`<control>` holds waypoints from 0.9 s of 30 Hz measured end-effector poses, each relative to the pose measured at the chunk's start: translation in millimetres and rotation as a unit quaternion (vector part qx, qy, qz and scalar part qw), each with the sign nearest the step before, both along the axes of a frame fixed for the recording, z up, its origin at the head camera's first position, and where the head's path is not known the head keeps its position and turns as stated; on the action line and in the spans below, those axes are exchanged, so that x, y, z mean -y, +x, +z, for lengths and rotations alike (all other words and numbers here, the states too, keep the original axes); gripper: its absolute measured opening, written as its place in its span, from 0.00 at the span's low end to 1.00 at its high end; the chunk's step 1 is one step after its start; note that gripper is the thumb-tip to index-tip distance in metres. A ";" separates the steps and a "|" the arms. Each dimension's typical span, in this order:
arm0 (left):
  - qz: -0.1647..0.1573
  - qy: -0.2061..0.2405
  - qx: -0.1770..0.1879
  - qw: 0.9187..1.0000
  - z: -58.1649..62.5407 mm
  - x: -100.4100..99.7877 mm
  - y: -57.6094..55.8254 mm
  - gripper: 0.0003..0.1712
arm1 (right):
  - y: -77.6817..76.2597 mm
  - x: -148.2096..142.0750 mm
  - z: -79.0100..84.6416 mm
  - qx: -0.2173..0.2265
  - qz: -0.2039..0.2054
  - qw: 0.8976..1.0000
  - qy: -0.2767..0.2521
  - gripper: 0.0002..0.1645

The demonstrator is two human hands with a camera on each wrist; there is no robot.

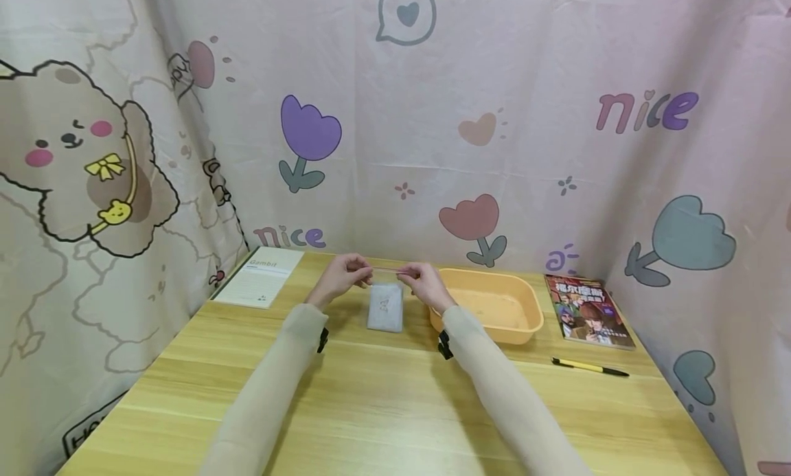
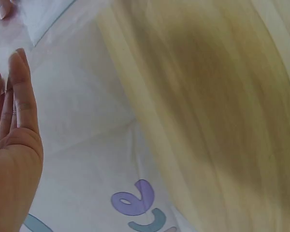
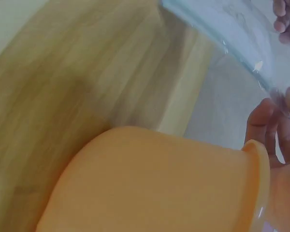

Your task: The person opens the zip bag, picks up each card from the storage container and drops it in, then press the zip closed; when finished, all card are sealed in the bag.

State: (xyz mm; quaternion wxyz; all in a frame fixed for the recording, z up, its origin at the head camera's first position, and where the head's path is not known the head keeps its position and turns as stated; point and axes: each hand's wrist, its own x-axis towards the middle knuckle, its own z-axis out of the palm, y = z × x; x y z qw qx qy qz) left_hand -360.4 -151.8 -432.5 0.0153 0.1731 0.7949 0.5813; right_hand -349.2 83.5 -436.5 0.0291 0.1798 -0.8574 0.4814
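A clear plastic bag (image 1: 385, 311) with a whitish content and a small drawing on its front hangs between the hands, above the table. Its top edge shows as a thin pinkish line stretched from hand to hand. My left hand (image 1: 345, 275) pinches the left end of that edge between thumb and fingers. At the other end, my right hand (image 1: 428, 285) pinches the edge the same way. The right wrist view shows the bag (image 3: 241, 36) running down to the right fingertips (image 3: 264, 112). In the left wrist view, the left hand (image 2: 17, 130) hides most of its own grip.
An orange plastic basin (image 1: 528, 335) stands right beside the right hand. Farther right lie a colourful magazine (image 1: 590, 312) and a yellow-and-black pen (image 1: 590, 367). A pale booklet (image 1: 259, 277) lies at the table's back left. Patterned curtains hang behind and at both sides.
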 end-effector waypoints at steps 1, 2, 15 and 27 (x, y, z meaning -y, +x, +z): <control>0.001 0.000 0.001 1.000 -1.5 -0.6 -1.5 0.09 | -0.9 -0.6 0.3 -0.003 -0.002 1.000 0.014 0.11; 0.002 -0.001 0.003 1.000 -3.0 -1.3 -2.7 0.09 | -2.0 -1.5 0.1 -0.003 -0.004 1.000 0.024 0.11; 0.027 0.021 0.072 0.997 -30.8 -13.2 -15.7 0.09 | -12.3 -12.0 -4.4 0.050 0.007 0.999 0.021 0.13; 0.065 0.028 0.078 0.994 -43.6 -9.5 -22.3 0.09 | -17.6 -11.9 0.4 0.040 0.025 0.999 0.001 0.14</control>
